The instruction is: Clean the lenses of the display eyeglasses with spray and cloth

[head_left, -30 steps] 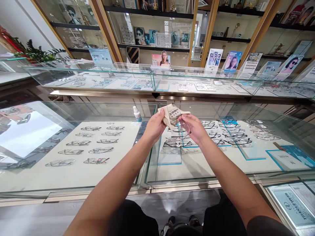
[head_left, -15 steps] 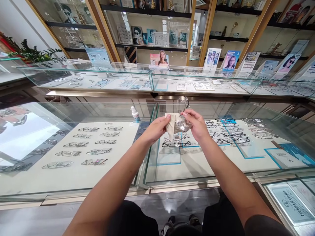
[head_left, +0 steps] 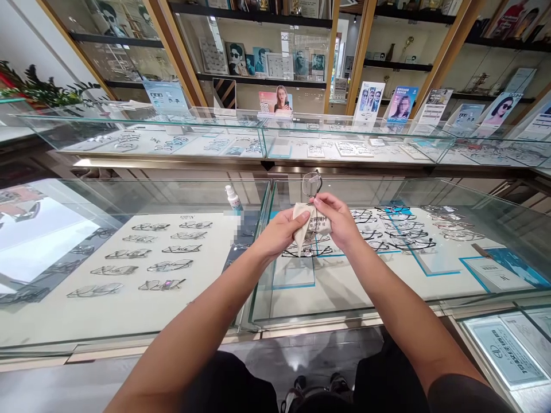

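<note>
A beige lens cloth (head_left: 304, 228) with dark printed characters is folded around part of a pair of glasses (head_left: 311, 184). One lens and a dark temple stick up above my fingers; the rest is covered. My left hand (head_left: 284, 229) is closed on the cloth, thumb on top, pressing it over the covered part. With thumb and fingers my right hand (head_left: 337, 219) pinches the glasses' frame near the cloth's right edge. Both hands are close together above the glass display counter (head_left: 365, 292).
Rows of eyeglasses (head_left: 170, 265) lie under the glass on the left, with more frames (head_left: 411, 235) on the right. A white spray bottle (head_left: 233, 198) stands left of my hands. Behind is a second glass case (head_left: 275, 133) with upright advertising cards (head_left: 369, 104).
My hands have come closer together, and the left thumb is further over the cloth. The glasses have shifted slightly left in view, and the whole view has shifted a little.
</note>
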Tool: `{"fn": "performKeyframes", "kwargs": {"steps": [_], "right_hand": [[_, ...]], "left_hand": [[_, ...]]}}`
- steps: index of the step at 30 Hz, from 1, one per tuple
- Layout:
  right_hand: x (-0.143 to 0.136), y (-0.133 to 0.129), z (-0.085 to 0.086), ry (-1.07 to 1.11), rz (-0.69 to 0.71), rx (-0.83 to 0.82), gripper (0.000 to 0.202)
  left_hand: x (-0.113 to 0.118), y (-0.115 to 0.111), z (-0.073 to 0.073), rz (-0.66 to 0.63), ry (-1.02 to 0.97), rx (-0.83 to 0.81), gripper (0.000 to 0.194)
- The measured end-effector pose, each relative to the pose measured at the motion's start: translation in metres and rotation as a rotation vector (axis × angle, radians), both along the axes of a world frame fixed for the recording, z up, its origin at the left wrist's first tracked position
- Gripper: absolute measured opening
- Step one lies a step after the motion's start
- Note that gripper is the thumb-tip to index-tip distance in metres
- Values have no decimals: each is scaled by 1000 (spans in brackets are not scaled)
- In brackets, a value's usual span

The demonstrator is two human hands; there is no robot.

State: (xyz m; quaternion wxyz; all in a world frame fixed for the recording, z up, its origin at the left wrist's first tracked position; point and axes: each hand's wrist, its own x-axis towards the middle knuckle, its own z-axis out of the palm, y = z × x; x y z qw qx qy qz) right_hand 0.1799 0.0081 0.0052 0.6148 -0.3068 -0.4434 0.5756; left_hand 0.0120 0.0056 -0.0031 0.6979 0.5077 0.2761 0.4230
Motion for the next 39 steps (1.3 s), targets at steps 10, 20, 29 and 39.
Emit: {"fn": "performKeyframes", "kwargs": {"steps": [10,20,29,39], "right_hand": [[-2,-1,-2,-192,-36,186,30],[-1,1,-6,-109,-12,109,24],[0,2,-5,-65,-11,1,23],[-1,0,-5,-126,21,127,27]], "left_hand": [[8,7,-7,104,-91,-6,57],[-5,6,-3,-40,6,32,55],[-4,1,1,-26,40,96,74],[7,-2,-5,176,-18,83,57]]}}
